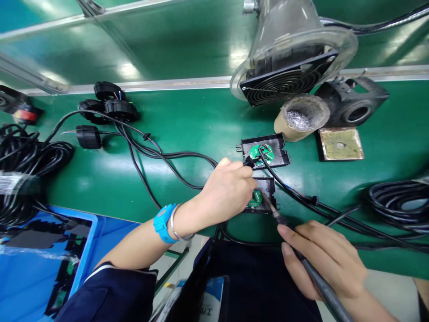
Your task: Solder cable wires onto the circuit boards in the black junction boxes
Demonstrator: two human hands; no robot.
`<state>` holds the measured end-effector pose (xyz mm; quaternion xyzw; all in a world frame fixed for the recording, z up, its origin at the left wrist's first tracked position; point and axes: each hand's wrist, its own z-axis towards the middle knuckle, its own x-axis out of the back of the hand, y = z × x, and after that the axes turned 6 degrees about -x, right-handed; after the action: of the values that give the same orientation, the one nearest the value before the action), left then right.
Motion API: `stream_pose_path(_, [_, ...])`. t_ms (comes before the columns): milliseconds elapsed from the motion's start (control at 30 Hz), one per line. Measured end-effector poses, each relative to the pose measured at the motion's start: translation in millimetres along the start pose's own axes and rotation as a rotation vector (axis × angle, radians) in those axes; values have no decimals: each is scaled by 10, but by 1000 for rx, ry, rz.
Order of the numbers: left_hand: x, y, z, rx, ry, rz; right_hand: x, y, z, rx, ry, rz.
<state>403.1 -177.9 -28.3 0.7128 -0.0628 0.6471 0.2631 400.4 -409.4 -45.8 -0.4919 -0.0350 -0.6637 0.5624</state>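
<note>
My right hand [330,259] grips a soldering iron [313,275] like a pen. Its metal tip reaches the green circuit board [256,198] in the nearer black case [268,184]. My left hand [231,185], with a blue watch and a bangle at its wrist, is closed over the left side of this case. Its fingers pinch a cable at the board; the fingertips are mostly hidden. Just beyond lies a second open black case [283,160], whose green board [268,156] has a black cable [273,172] on it.
A fume hood with a fan grille [284,85] hangs behind. Under it stand a cup of shiny scraps [284,123], a black iron holder [362,105] and a sponge tray [342,145]. Coiled cables lie left and right [395,205]. Black round caps [120,109] and a blue bin [90,241] are leftward.
</note>
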Motion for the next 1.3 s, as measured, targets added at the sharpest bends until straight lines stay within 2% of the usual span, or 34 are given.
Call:
stream_pose_path(133, [0,-2,-1,-6,8,3,9,-17,-66,-41,26,18])
stream_pose_path(400, [-10,-5,-13,3,9,8,165,-21,-167,-176,98,107])
stream_pose_path(600, [0,13,-15,-4,6,29,-27,-21,-60,-254,192,118])
stream_pose_path(800, [42,10,-39,-46,20,-2,-234,-8,77,-150,68,-108])
stream_pose_path(1067, [49,-21,-39,-55,-42,-163,-294,3,66,-178,77,-82])
stream_pose_path(1233, [125,-58,-39,-97,-111,-151,-304,20,59,-156,77,-63])
stream_pose_path(1300, [139,-66,-44,-116,-93,-133,-306,19,62,-151,99,-70])
